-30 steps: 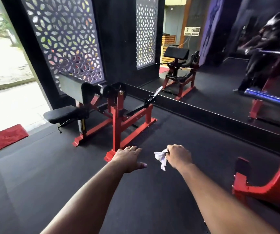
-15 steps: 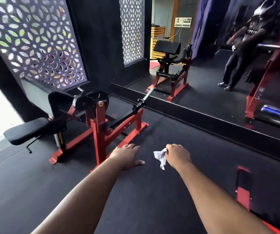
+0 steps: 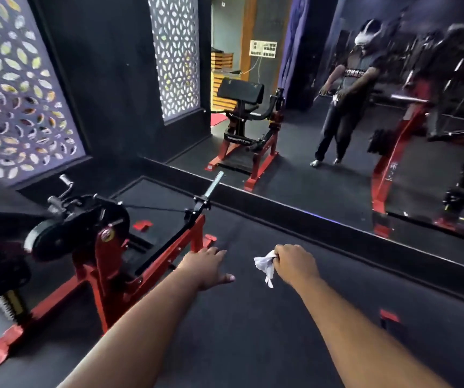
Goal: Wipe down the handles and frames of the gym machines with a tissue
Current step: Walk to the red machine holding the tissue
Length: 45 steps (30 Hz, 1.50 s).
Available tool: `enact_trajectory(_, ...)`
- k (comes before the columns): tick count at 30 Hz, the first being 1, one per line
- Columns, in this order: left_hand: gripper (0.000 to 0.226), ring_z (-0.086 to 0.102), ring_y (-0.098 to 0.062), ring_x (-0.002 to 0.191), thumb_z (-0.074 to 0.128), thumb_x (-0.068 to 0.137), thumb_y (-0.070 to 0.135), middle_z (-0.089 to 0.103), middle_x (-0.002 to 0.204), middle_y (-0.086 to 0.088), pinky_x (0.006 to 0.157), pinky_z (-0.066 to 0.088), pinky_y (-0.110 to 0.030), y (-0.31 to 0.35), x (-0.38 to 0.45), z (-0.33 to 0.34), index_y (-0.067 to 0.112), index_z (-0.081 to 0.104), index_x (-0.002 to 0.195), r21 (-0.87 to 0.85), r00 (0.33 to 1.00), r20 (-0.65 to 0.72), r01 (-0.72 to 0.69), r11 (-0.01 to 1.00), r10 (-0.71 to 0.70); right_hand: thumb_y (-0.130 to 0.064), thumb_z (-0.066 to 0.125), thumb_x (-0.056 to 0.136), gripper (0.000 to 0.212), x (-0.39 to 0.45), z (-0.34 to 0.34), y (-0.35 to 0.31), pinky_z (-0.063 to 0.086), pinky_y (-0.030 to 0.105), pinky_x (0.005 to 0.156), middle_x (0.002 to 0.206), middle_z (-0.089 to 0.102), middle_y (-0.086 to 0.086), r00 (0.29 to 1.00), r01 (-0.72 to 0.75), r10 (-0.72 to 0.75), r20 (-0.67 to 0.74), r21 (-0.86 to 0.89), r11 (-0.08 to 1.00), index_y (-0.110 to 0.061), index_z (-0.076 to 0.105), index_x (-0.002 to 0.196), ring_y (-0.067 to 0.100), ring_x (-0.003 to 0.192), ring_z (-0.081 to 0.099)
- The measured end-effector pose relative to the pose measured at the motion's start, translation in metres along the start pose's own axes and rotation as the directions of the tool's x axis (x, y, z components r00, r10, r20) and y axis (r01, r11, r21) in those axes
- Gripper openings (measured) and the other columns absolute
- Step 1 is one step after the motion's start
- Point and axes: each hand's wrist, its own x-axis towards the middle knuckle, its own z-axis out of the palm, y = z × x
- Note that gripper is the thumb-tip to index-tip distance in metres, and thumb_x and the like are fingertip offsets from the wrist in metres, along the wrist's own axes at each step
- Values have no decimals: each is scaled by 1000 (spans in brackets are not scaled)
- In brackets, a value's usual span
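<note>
Machine frame (image 3: 169, 256): set left-forward, long axis toward the mirror.
Left hand (image 3: 207, 267): nearer, fingers relaxed, empty.
Right hand (image 3: 295, 263): tissue (image 3: 264, 266) pinched.

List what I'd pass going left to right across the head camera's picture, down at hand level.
Red machine frame → left hand → tissue → right hand.
</note>
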Motion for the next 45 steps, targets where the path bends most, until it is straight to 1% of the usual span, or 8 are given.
enact_trajectory(7, 91, 31, -24, 150, 45, 91, 78, 27, 166, 0, 113, 35, -47, -16, 168, -56, 27, 20, 162, 25, 996, 4, -85, 996, 85, -28, 47, 97, 20, 155, -1, 48, 39, 33, 68, 104, 68, -5, 997, -50, 51, -63, 26, 998, -25, 66, 101, 23, 103, 61)
enact_trajectory(13, 90, 29, -24, 151, 45, 91, 78, 27, 166, 0, 117, 33, -50, -18, 327, -92, 27, 21, 161, 20, 998, 28, -52, 998, 52, -28, 45, 97, 19, 305, 23, 113, 41, 34, 67, 101, 67, -3, 998, -58, 60, -26, 61, 996, -23, 63, 99, 24, 103, 62)
enact_trajectory(17, 91, 32, -26, 150, 44, 90, 79, 29, 165, -1, 116, 35, -51, -24, 414, -123, 26, 22, 161, 21, 999, 34, -25, 999, 25, -26, 46, 97, 18, 402, 16, 148, 48, 35, 71, 102, 67, -2, 999, -40, 42, -18, 80, 996, -22, 63, 98, 24, 103, 62)
enact_trajectory(21, 90, 31, -24, 150, 44, 91, 79, 28, 165, 2, 115, 36, -50, -38, 497, -152, 28, 21, 161, -12, 1000, 15, 2, 1000, -2, -25, 46, 96, 18, 503, 10, 166, 46, 34, 69, 99, 67, -2, 1000, -9, 11, -18, 100, 995, -22, 64, 97, 24, 99, 62)
enact_trajectory(26, 90, 28, -22, 151, 41, 92, 78, 25, 167, 2, 114, 36, -49, -75, 607, -175, 26, 18, 162, -35, 1000, 16, 21, 999, -21, -25, 45, 98, 18, 631, 28, 167, 44, 35, 70, 103, 66, -3, 996, 90, -90, 12, 11, 996, -22, 62, 102, 24, 104, 60)
enact_trajectory(30, 89, 28, -22, 151, 41, 93, 78, 26, 166, 2, 115, 35, -47, -123, 702, -187, 26, 19, 162, -58, 999, 7, 49, 997, -49, -24, 44, 97, 19, 744, 46, 160, 50, 38, 76, 105, 65, -2, 993, 111, -111, 28, -19, 994, -21, 61, 103, 25, 106, 58)
enact_trajectory(33, 89, 28, -22, 151, 42, 92, 78, 27, 165, 2, 116, 35, -49, -164, 765, -204, 27, 21, 162, -110, 996, 39, 81, 991, -77, -22, 44, 97, 18, 826, 50, 146, 48, 37, 76, 108, 65, -1, 988, 137, -134, 79, -35, 990, -21, 61, 103, 26, 108, 58)
enact_trajectory(45, 91, 29, -25, 151, 42, 92, 78, 26, 166, 1, 113, 37, -49, -313, 994, -288, 26, 17, 163, -125, 975, 50, 221, 967, -216, -23, 45, 96, 18, 1142, 52, 73, 48, 38, 76, 110, 67, 0, 939, 332, -330, 98, 2, 943, -22, 62, 102, 28, 110, 61)
